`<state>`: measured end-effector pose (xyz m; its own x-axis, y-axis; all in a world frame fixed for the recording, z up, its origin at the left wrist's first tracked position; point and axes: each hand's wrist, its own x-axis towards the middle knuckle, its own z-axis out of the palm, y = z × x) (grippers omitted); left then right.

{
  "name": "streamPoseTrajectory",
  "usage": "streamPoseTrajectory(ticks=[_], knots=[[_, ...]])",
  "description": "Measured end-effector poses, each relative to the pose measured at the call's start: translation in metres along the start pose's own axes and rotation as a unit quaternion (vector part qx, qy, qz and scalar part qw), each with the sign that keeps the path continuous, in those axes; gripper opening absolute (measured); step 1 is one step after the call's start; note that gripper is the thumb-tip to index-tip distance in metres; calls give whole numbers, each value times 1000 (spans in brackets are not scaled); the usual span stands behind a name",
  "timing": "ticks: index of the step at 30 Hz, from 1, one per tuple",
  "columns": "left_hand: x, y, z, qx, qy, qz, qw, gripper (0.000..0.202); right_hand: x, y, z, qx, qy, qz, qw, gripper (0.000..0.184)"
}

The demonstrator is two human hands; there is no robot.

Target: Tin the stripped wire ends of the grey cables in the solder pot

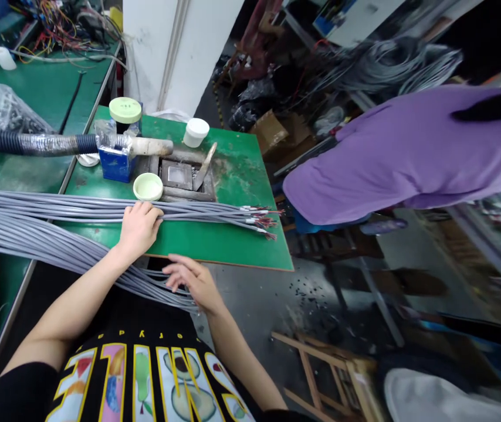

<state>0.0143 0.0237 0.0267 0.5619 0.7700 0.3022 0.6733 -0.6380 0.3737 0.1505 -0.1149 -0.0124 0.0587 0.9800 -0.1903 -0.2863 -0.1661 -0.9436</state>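
Observation:
A bundle of grey cables (pixel 197 212) lies across the green table, its stripped ends (pixel 263 221) showing thin reddish wires at the right. My left hand (pixel 139 230) is closed over this bundle near its middle. A second bundle of grey cables (pixel 70 245) runs below it, passes under my left forearm and hangs past the table's front edge. Beside the hanging part of that second bundle is my right hand (pixel 193 282), fingers apart and slightly bent. I cannot tell whether its fingertips touch the cables.
Behind the cables stand a solder pot (pixel 178 176) with a scraper (pixel 205 167), a pale green cup (pixel 148 186), a white tub (pixel 196 132) and a ribbed hose (pixel 48 145). A person in purple (pixel 391 152) is at the right. A wooden stool (pixel 321 369) lies below.

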Motion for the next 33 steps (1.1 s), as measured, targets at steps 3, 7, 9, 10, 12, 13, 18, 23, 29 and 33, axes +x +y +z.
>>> streamPoseTrajectory(ticks=[3,7,9,10,12,13,18,23,29,33], knots=[[-16,4,-15,-70,15,30,997,18,30,-25,-6,123,94,-70,986,37],[-38,3,-31,-135,-74,48,987,16,36,-62,-28,122,261,-232,929,30],[-43,2,-34,-176,-137,41,974,14,24,-73,-29,63,254,-288,921,27],[-43,2,-35,-215,-157,35,963,14,16,-75,-27,18,228,-290,929,25],[-42,5,-35,-328,-162,11,931,22,-2,-73,-17,-101,161,-241,952,23],[-41,8,-35,-391,-151,-8,908,25,-9,-70,-11,-161,129,-207,956,23],[-37,21,-33,-594,-61,-150,788,25,-27,-53,8,-309,-14,-140,941,26],[-38,25,-32,-682,-32,-253,686,35,-29,-53,7,-327,-102,-145,928,25],[-44,37,-28,-738,-114,-212,631,32,-24,-48,11,-238,-106,-91,961,29],[-46,43,-20,-757,-89,-227,607,30,-15,-39,19,-118,-55,-58,990,36]])
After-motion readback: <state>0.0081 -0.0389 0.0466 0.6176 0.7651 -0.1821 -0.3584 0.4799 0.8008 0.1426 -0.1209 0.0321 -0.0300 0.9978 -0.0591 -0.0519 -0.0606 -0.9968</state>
